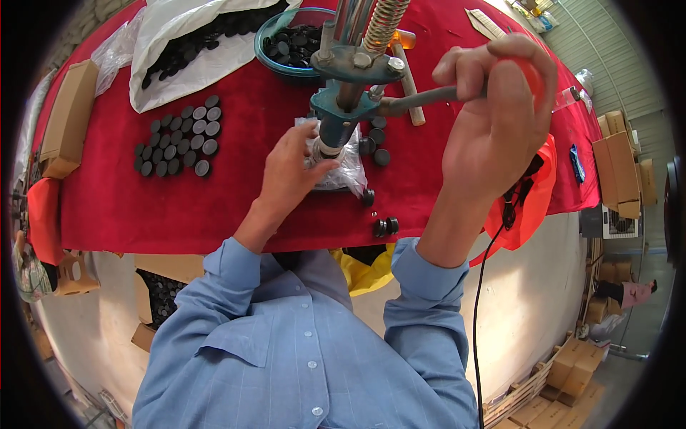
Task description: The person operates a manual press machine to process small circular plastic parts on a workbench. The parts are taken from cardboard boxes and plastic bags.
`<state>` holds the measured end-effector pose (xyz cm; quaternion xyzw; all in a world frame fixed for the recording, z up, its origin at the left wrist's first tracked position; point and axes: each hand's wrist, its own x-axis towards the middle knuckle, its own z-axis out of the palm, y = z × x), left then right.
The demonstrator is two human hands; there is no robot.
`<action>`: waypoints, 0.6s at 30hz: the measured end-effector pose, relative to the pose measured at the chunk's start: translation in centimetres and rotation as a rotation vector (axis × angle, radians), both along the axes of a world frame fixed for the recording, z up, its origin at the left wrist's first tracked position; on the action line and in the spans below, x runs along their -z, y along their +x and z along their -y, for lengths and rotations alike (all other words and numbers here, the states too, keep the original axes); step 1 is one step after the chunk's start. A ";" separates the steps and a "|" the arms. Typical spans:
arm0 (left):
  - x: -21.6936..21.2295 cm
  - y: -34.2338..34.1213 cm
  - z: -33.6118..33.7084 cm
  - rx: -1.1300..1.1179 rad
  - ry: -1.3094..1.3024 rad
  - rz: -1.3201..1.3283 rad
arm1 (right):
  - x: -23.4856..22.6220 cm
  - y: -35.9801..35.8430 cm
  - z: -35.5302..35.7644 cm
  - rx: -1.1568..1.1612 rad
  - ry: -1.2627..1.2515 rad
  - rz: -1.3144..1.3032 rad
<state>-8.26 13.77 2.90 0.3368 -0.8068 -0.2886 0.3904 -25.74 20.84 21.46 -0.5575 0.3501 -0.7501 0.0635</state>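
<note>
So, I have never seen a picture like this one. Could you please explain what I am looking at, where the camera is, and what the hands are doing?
The camera sits on a person's head and looks down, so the blue sleeves at the bottom are their own arms. The wide lens bends the edges.

In front is a table with a red cloth. On it stands a small hand press with a spring on top. The right hand grips the red knob of its lever. The fingers of the left hand touch the spot under the press, over a clear plastic bag.

Small black round caps lie in rows on the left; more fill a blue bowl and a white bag.
</note>
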 end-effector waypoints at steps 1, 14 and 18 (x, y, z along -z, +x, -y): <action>0.0 0.8 0.0 -0.023 0.039 -0.044 | 0.3 0.5 -0.2 -0.002 0.004 -0.002; 3.2 15.5 1.8 -0.541 -0.244 0.311 | 11.7 4.2 -9.4 0.072 -0.070 -0.104; 3.7 15.6 2.4 -0.466 -0.245 0.237 | 11.7 4.4 -9.6 0.135 -0.048 -0.047</action>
